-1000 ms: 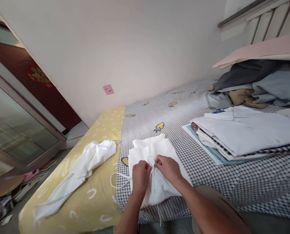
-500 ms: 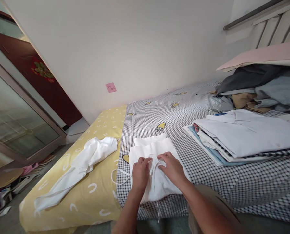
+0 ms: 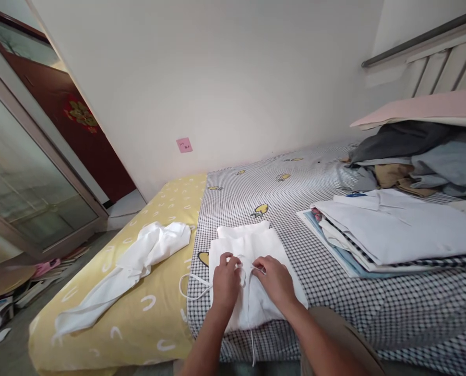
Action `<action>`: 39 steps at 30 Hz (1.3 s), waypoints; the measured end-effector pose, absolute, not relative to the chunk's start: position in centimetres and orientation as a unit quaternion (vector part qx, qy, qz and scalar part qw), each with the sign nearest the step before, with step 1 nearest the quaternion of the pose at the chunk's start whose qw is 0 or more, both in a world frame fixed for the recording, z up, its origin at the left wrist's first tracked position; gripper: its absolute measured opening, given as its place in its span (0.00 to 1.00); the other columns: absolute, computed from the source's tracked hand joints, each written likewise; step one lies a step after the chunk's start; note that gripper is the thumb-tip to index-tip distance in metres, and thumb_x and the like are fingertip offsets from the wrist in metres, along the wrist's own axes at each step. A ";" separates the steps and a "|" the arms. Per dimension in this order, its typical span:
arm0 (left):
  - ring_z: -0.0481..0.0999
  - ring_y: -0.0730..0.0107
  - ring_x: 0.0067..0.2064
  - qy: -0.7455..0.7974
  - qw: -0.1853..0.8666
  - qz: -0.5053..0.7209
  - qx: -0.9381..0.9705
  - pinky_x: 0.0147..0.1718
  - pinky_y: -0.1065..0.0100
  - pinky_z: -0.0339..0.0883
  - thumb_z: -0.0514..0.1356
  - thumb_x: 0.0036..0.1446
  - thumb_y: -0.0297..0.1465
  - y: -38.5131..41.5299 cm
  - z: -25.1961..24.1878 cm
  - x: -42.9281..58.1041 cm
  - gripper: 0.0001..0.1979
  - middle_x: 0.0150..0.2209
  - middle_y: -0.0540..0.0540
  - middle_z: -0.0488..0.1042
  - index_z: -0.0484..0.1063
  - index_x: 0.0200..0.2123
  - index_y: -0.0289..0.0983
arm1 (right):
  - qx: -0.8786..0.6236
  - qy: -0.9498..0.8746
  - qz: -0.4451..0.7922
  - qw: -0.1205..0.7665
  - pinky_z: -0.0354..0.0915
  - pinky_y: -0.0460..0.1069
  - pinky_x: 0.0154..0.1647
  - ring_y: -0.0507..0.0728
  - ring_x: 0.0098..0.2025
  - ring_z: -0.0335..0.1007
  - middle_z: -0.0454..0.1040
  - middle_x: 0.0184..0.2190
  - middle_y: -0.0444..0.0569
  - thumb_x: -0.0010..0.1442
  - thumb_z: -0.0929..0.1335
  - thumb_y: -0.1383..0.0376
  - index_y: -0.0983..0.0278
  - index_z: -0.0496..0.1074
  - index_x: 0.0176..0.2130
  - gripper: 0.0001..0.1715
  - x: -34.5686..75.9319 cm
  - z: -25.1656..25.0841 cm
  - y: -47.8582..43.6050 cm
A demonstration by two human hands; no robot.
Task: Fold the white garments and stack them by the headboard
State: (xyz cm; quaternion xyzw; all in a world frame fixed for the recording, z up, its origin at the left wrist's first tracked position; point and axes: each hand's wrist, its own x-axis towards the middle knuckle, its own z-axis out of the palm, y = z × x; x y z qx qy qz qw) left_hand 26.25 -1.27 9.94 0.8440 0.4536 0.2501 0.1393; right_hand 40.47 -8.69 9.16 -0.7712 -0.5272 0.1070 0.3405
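Note:
A folded white garment (image 3: 256, 305) lies in front of me at the bed's near edge, with thin white cord at its middle. On its left half is my left hand (image 3: 227, 279), fingers curled and closed at a loop of the cord. My right hand (image 3: 275, 282) pinches another piece of the white cord (image 3: 259, 270) between thumb and fingers, a short gap from the left. A loop of cord (image 3: 188, 287) spreads out to the garment's left, and one cord end (image 3: 253, 347) hangs down over the bed edge. The fingers partly hide the cord between them.
A crumpled white cloth (image 3: 146, 256) lies on the yellow bedding (image 3: 134, 334) at left. Right of me stands a stack of folded clothes topped by a white shirt (image 3: 408, 224). Behind it are grey and brown clothes (image 3: 408, 151) under a pink sheet-like piece (image 3: 428, 109).
My right hand's fingers have closed from a looser pose into a pinch on the cord. The left hand stays by its loop. The view has tilted slightly up.

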 end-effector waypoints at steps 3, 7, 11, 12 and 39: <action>0.78 0.72 0.39 0.451 0.176 0.259 0.836 0.43 0.67 0.70 0.50 0.58 0.18 -0.9 9.2 25.7 0.22 0.56 0.45 0.68 0.73 0.49 0.44 | -0.768 -0.528 0.127 0.338 0.59 0.51 0.48 0.58 0.51 0.72 0.78 0.47 0.48 0.60 0.70 0.66 0.57 0.74 0.49 0.16 40.8 9.0 -8.8; 0.78 0.73 0.40 0.431 0.192 0.265 0.841 0.45 0.67 0.70 0.48 0.60 0.18 -0.6 8.8 25.2 0.24 0.57 0.45 0.67 0.73 0.51 0.45 | -0.759 -0.536 0.138 0.344 0.59 0.53 0.52 0.61 0.56 0.69 0.75 0.53 0.50 0.58 0.70 0.66 0.57 0.71 0.55 0.25 41.4 8.6 -8.7; 0.77 0.73 0.38 0.413 0.186 0.235 0.860 0.44 0.67 0.69 0.52 0.60 0.21 -0.5 9.5 25.6 0.20 0.54 0.45 0.70 0.76 0.48 0.45 | -0.747 -0.538 0.154 0.358 0.59 0.53 0.53 0.60 0.53 0.71 0.78 0.49 0.49 0.59 0.70 0.66 0.58 0.75 0.51 0.19 41.3 8.5 -8.4; 0.77 0.72 0.38 0.414 0.184 0.228 0.862 0.43 0.67 0.69 0.53 0.60 0.21 -0.6 9.6 25.7 0.18 0.52 0.46 0.71 0.77 0.45 0.44 | -0.745 -0.537 0.159 0.362 0.60 0.53 0.53 0.60 0.52 0.72 0.78 0.48 0.49 0.59 0.70 0.66 0.58 0.76 0.50 0.18 41.3 8.6 -8.3; 0.76 0.66 0.43 0.383 0.208 0.250 0.865 0.47 0.62 0.67 0.60 0.56 0.23 -0.9 10.5 26.5 0.07 0.44 0.47 0.75 0.69 0.28 0.39 | -0.779 -0.520 0.132 0.325 0.58 0.48 0.36 0.55 0.39 0.73 0.80 0.34 0.45 0.61 0.69 0.64 0.58 0.78 0.31 0.07 41.7 9.5 -8.3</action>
